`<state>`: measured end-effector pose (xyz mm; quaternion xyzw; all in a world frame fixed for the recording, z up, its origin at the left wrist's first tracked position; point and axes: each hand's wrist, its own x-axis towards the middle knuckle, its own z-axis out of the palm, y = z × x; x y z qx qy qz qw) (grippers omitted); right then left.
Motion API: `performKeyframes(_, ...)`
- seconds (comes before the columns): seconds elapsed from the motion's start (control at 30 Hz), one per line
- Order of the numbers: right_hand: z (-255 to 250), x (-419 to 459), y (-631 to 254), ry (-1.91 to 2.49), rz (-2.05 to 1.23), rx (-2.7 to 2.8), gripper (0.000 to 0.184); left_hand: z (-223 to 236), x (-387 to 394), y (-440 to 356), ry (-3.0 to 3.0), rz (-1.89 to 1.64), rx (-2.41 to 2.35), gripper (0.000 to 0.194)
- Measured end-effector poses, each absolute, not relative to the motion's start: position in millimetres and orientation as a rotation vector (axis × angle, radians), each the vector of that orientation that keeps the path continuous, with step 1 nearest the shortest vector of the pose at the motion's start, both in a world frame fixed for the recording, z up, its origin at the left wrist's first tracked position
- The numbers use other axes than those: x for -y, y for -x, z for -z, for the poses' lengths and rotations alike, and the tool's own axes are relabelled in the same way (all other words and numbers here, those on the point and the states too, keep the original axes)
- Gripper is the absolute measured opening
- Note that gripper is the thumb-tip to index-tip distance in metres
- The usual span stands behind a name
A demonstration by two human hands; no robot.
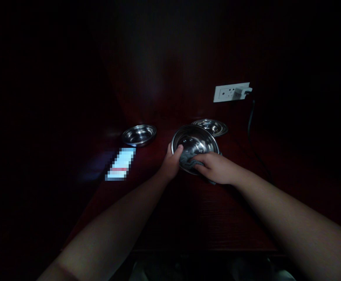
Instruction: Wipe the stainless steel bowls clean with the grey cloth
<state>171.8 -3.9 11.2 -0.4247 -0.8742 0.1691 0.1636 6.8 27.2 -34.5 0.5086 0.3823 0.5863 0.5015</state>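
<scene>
A shiny metal bowl (198, 138) is tilted toward me above the dark red table. My left hand (172, 164) grips its left rim, the thumb over the edge and the other fingers hidden behind. Inside the bowl, my right hand (214, 167) presses a dark grey-green cloth (188, 158) against the lower wall. Part of that cloth hangs over the bowl's right rim and below the hand. The right fingertips are partly buried in the cloth.
Another metal bowl (139, 135) stands at the left, behind a lit, blurred phone-like screen (120, 164). A shallow metal dish (213, 127) lies behind the held bowl. On the back wall, a white socket (231, 92) carries a plug with a dark cable (250, 117) running down.
</scene>
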Motion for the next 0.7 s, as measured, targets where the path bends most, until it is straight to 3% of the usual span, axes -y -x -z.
performKeyframes(0.7, -10.1, 3.5, -171.6, 1.241, -0.51, 2.475, 0.019, 30.4, -24.3, -5.8, -1.274, -1.382, -1.022, 0.036)
